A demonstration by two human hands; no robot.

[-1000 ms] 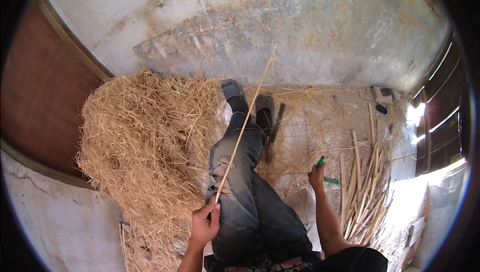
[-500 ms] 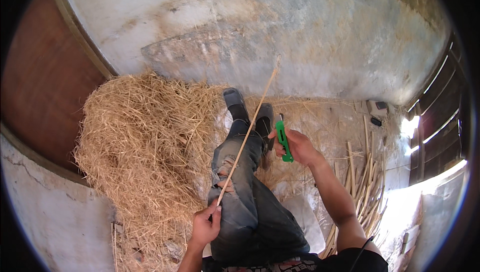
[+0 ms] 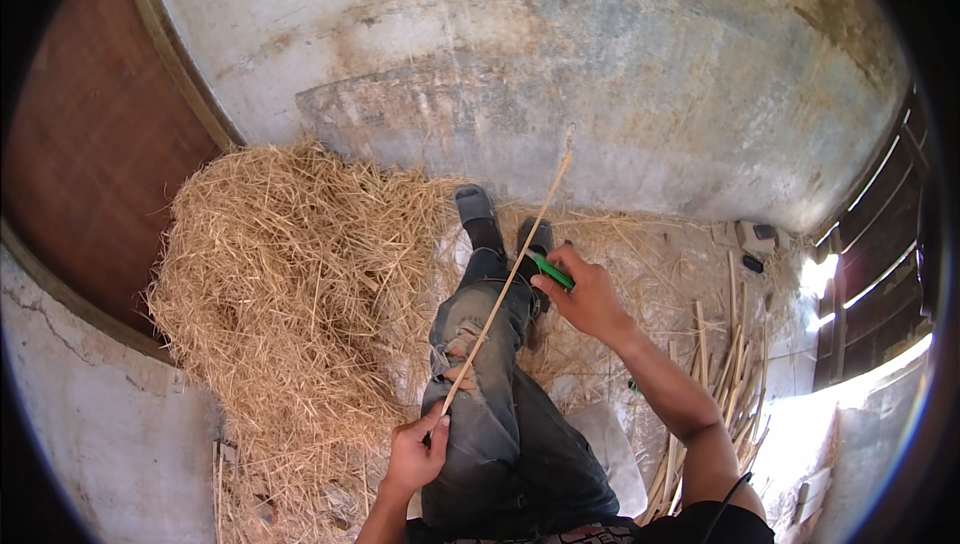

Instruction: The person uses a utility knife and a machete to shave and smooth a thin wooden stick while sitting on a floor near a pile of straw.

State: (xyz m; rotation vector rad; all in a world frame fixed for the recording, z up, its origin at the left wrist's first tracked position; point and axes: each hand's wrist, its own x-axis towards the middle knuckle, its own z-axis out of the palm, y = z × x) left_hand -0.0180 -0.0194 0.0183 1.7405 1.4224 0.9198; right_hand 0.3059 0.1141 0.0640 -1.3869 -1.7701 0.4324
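Observation:
My left hand (image 3: 415, 454) is closed on the near end of a long, thin wooden strip (image 3: 484, 334). The strip slants away over my jeans, and its frayed far end shows against the wall. Wrapped round a green utility knife (image 3: 553, 273), my right hand (image 3: 590, 299) is beside the strip's middle, near my shoes. The knife's front end meets the strip in the picture; whether it touches, I cannot tell. Its blade is not clearly visible.
A large straw pile (image 3: 290, 274) lies left of my legs. Several loose wooden strips (image 3: 735, 374) lie at the right. A small dark object (image 3: 752, 263) is near the foot of the stained wall (image 3: 620, 74). Dark slats (image 3: 880, 234) stand at the far right.
My right hand has moved left with the utility knife, turning its front end toward the strip. My left hand keeps its hold on the near end.

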